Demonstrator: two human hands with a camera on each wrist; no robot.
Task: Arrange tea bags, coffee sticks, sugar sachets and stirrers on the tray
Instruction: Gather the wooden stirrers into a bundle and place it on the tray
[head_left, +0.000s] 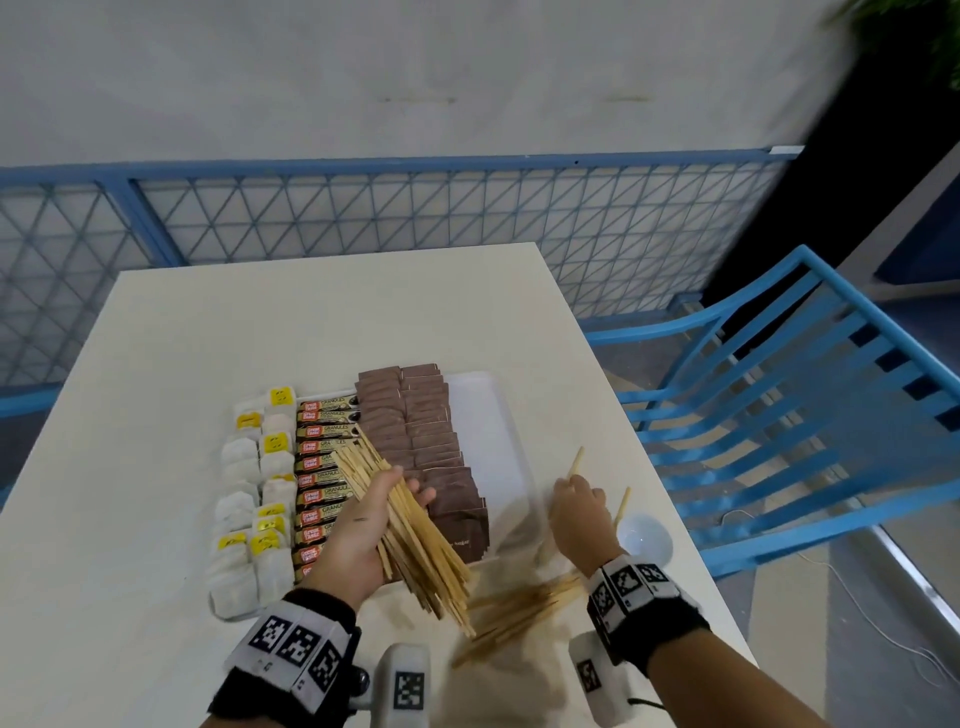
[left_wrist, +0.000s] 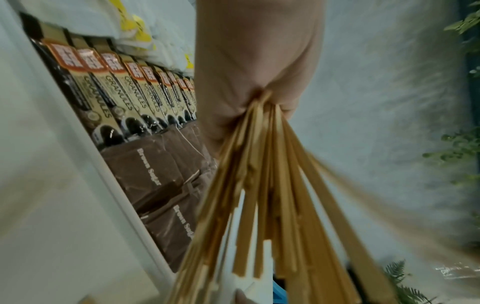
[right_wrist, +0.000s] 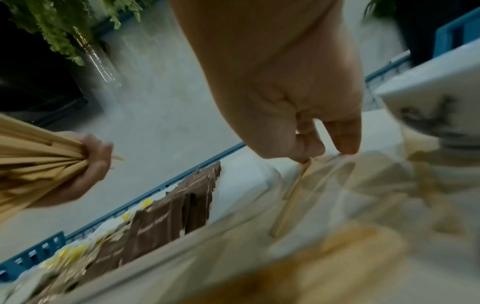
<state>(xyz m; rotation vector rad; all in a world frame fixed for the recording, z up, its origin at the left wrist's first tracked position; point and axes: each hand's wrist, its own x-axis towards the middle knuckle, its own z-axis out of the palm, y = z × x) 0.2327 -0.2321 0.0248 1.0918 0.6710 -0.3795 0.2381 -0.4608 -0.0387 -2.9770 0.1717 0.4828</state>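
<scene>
A white tray (head_left: 501, 431) on the table holds rows of white tea bags (head_left: 244, 499), coffee sticks (head_left: 324, 431) and brown sugar sachets (head_left: 415, 426); its right strip is bare. My left hand (head_left: 379, 512) grips a thick bundle of wooden stirrers (head_left: 415, 540) above the tray's near end. In the left wrist view the stirrers (left_wrist: 272, 195) fan out from the fist. My right hand (head_left: 574, 499) pinches a single stirrer (right_wrist: 291, 197) just right of the tray. Loose stirrers (head_left: 524, 610) lie on the table near my wrists, and another stirrer (head_left: 622, 506) lies by the bowl.
A white bowl (head_left: 644, 538) stands on the table at the right, close to my right hand. A blue slatted chair (head_left: 779, 415) stands beside the table's right edge. A blue mesh fence (head_left: 389, 218) runs behind the table.
</scene>
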